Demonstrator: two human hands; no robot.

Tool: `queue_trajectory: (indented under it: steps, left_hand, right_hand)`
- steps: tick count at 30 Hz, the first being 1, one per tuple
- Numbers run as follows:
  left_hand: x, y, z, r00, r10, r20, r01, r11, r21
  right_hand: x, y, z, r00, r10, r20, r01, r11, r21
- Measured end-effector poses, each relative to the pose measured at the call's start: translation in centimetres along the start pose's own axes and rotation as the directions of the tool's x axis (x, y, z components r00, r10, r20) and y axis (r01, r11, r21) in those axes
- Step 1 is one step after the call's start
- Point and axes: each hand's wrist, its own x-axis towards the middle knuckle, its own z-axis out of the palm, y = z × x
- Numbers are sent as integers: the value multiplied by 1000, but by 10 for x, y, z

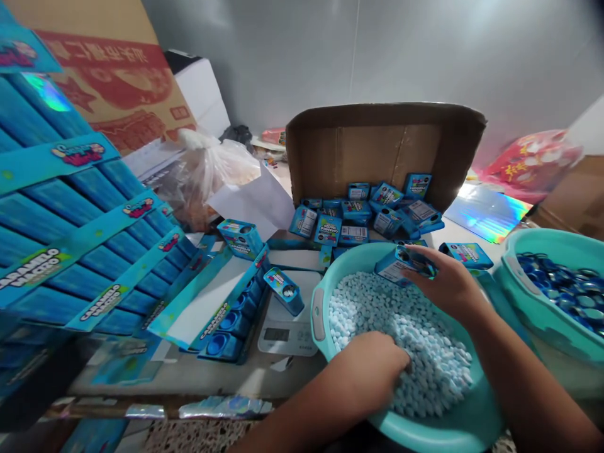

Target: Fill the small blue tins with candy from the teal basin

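Observation:
My left hand (372,365) is dug into a heap of small pale blue candies (415,333) that fills a teal basin (317,314) in front of me; its fingers are buried and curled in the candies. My right hand (446,283) is closed on a small blue box (401,264), held tilted over the basin's far rim. A similar small blue box (284,290) lies on a white kitchen scale (287,330) just left of the basin.
An open cardboard box (377,148) behind the basin holds several small blue boxes (363,214). A second teal basin (533,308) with dark blue caps (566,289) stands at right. Stacked blue display cartons (70,220) fill the left; a tray of boxes (231,321) lies beside the scale.

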Motion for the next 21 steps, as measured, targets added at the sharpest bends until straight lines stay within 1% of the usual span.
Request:
queue_trajectory:
  steps: [2, 5, 8, 10, 16, 21]
  left_hand:
    - [1, -1, 2, 1000, -12, -5, 12, 1000, -24]
    - [2, -3, 5, 1000, 21, -19, -22, 999, -38]
    - [2, -4, 7, 997, 43, -60, -46, 998, -51]
    - [1, -3, 6, 996, 43, -84, -46, 998, -41]
    - [1, -2, 7, 996, 22, -91, -17, 998, 54]
    - [-1, -1, 5, 984, 63, -166, -63, 998, 9]
  right_hand:
    - [0, -1, 1, 1000, 11, 10, -11, 1000, 8]
    - [-1, -2, 1, 999, 23, 32, -23, 1000, 13]
    - [-2, -4, 0, 999, 20, 50, -20, 1000, 13]
    - [-3, -4, 1, 998, 18, 58, -19, 1000, 15]
    - [-3, -5, 1, 996, 26, 88, -26, 1000, 0]
    - [-2, -6, 3, 995, 22, 93, -26, 998, 50]
